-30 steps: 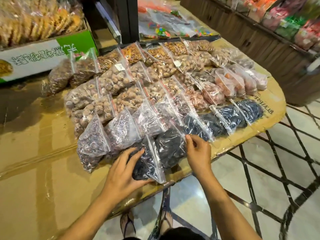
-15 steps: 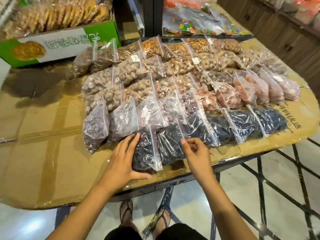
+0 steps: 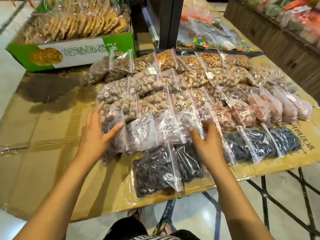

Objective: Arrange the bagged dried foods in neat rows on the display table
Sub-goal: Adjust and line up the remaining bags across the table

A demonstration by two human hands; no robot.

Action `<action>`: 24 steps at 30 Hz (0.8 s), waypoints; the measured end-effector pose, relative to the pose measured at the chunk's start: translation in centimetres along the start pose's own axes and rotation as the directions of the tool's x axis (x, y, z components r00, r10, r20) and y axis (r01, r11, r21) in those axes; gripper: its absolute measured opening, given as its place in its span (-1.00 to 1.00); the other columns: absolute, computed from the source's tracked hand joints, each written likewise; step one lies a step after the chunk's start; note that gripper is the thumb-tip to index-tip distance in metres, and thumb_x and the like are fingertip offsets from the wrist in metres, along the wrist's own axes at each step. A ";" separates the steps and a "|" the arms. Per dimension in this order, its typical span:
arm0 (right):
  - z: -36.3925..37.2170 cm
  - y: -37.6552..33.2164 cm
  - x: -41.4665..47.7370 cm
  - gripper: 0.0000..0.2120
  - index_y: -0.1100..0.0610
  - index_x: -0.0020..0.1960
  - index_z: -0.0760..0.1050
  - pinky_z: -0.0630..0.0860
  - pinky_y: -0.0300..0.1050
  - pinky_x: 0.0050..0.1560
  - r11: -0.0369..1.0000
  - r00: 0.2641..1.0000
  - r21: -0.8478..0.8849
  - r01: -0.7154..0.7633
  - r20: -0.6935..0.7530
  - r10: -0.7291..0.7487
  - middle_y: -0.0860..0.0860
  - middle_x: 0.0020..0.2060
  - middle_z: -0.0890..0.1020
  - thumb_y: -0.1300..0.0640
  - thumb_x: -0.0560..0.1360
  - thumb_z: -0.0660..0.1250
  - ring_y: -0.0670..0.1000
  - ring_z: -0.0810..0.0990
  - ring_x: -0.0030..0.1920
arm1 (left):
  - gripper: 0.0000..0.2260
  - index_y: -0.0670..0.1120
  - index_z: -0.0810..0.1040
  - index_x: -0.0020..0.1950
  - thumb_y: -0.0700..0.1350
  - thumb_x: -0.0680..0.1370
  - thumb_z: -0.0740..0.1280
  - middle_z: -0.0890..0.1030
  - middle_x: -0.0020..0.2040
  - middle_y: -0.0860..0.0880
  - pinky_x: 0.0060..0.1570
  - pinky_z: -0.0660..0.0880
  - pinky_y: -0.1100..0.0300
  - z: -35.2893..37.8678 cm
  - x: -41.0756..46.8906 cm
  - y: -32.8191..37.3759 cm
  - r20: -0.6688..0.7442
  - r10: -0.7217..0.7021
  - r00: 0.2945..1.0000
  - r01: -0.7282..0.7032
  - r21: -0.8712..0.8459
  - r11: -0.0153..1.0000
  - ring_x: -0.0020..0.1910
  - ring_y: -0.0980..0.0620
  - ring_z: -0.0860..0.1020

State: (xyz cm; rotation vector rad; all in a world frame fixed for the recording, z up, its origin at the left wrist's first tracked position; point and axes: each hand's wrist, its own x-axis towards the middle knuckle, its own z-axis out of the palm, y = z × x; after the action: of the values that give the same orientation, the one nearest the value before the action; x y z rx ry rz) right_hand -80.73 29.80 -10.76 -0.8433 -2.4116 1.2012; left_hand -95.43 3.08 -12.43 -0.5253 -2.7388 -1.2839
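Observation:
Several clear zip bags of dried foods lie in overlapping rows on the cardboard-covered display table (image 3: 43, 170). My left hand (image 3: 97, 134) rests with spread fingers on the leftmost bag of purplish dried fruit (image 3: 114, 135). My right hand (image 3: 206, 141) touches the zip edge of another purplish bag (image 3: 192, 122) in the same row, fingers loosely bent. Two dark bags (image 3: 155, 172) lie nearest me at the table's front edge. More dark bags (image 3: 259, 144) sit to the right, with pink bags (image 3: 270, 108) and brown round-fruit bags (image 3: 147, 101) behind.
A green and white carton (image 3: 78, 52) of bagged cookies stands at the back left. A dark post (image 3: 164, 21) rises behind the rows, with bags of coloured candy (image 3: 207, 38) beyond. Wooden shelving (image 3: 277, 40) runs along the right. Bare cardboard lies to the left. Tiled floor lies below.
Both hands left the dark front bags and moved up to the purplish row. The left hand shifted left onto the end bag. The camera moved closer.

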 end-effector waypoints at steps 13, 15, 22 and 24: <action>9.1 -7.8 14.0 -0.42 0.15 0.36 0.26 0.51 -0.10 -0.14 0.955 0.954 -0.266 -0.133 0.228 0.196 -0.02 -0.18 0.54 -0.13 0.48 0.33 -0.03 0.56 -0.18 | 0.00 -0.03 0.27 0.45 0.46 0.14 0.39 0.52 0.28 -0.05 0.22 0.44 0.10 3.7 15.8 -6.2 0.528 -0.094 0.844 0.157 -0.076 0.985 0.24 0.01 0.49; 10.4 -7.3 14.9 -0.50 0.11 0.24 0.34 0.55 -0.04 -0.06 0.921 0.948 -0.360 -0.151 0.212 0.238 -0.04 -0.23 0.51 -0.15 0.45 0.35 0.02 0.56 -0.12 | -0.04 0.02 0.17 0.46 0.46 0.20 0.37 0.60 0.10 -0.02 -0.03 0.55 0.07 5.0 16.2 -6.5 0.560 -0.096 0.823 0.048 0.099 0.994 0.01 -0.02 0.60; 11.5 -5.0 16.9 -0.55 0.22 0.14 0.45 0.43 -0.35 -0.48 0.932 0.920 -0.221 -0.289 0.207 0.334 0.10 -0.10 0.62 -0.06 0.42 0.44 0.01 0.59 -0.27 | -0.14 0.09 0.25 0.34 0.48 0.17 0.35 0.58 -0.27 -0.01 -0.39 0.44 0.16 5.7 17.0 -6.8 0.584 -0.108 0.804 -0.036 0.230 0.973 -0.32 -0.02 0.56; 11.4 -4.5 17.4 -0.59 0.22 0.13 0.47 0.42 -0.27 -0.40 0.938 0.921 -0.183 -0.295 0.206 0.330 0.09 -0.10 0.63 -0.01 0.42 0.44 0.03 0.59 -0.22 | -0.16 0.14 0.34 0.30 0.45 0.10 0.42 0.58 -0.03 0.13 -0.18 0.49 0.25 5.3 16.9 -6.9 0.594 -0.068 0.802 0.083 0.002 0.997 -0.07 0.03 0.57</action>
State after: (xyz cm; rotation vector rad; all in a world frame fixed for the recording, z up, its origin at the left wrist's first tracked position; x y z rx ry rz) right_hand -101.69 31.62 -13.64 -1.2379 -2.6546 1.3089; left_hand -113.22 7.61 -17.42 -0.9821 -3.2723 -1.3529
